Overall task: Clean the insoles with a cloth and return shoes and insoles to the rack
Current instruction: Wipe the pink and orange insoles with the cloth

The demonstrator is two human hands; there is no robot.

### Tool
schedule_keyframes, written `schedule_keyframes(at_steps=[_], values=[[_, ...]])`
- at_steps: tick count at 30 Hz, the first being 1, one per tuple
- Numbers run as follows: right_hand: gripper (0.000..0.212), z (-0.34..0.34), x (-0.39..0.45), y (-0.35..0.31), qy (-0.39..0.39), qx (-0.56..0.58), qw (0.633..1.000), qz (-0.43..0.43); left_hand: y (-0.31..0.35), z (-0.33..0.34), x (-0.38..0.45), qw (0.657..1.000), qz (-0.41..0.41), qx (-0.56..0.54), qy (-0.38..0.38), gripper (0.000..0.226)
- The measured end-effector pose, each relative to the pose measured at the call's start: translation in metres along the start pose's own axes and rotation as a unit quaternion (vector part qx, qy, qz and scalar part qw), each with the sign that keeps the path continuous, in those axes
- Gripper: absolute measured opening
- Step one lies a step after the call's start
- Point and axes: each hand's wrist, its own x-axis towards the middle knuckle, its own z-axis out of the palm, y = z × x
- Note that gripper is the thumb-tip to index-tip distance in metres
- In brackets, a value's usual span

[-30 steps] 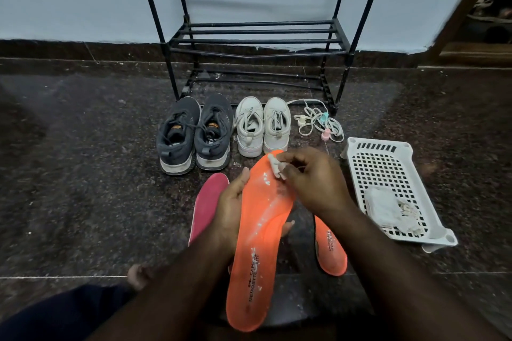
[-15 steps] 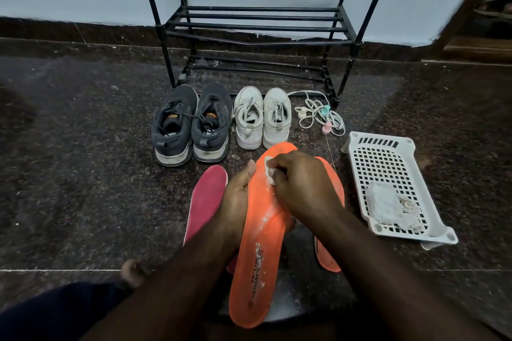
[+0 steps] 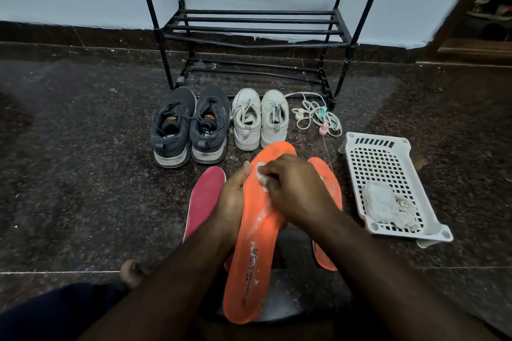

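Left hand grips the orange insole from its left edge, thumb up along the side, rest of the fingers curled behind it. Right hand is on the insole's top half w/ fingers curled tight, pinching a small white cloth against the surface. White flecks all over the insole. Landmark = black rack by the wall: dark grey shoes and white shoes sit just in front of it, 2nd orange insole and a pink insole lie nearer the person. White basket w/ crumpled wipes is front-right of the rack, tangled cords by its right leg.
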Motion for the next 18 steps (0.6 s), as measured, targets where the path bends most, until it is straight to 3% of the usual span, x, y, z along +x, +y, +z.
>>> schedule_keyframes(at_steps=[5,7,10,14,18], values=[[0.014,-0.015,-0.012,-0.002,-0.109,0.077,0.991,0.028,0.004,0.005,-0.003,1.000,-0.008,0.021,-0.009,0.075],[0.016,-0.023,-0.009,0.004,-0.047,0.117,0.991,0.049,0.006,0.002,-0.002,0.999,-0.009,0.041,-0.005,0.073],[0.019,-0.021,-0.001,0.008,0.040,0.041,0.998,0.033,0.005,0.001,-0.003,0.999,-0.011,0.041,0.004,0.074],[0.017,-0.002,-0.012,-0.004,-0.044,0.001,0.999,-0.006,0.007,0.002,0.000,0.998,0.025,0.049,0.032,0.076],[0.014,-0.003,-0.021,-0.008,-0.097,0.049,0.994,0.001,0.015,-0.002,-0.001,0.996,0.035,0.057,0.064,0.078]])
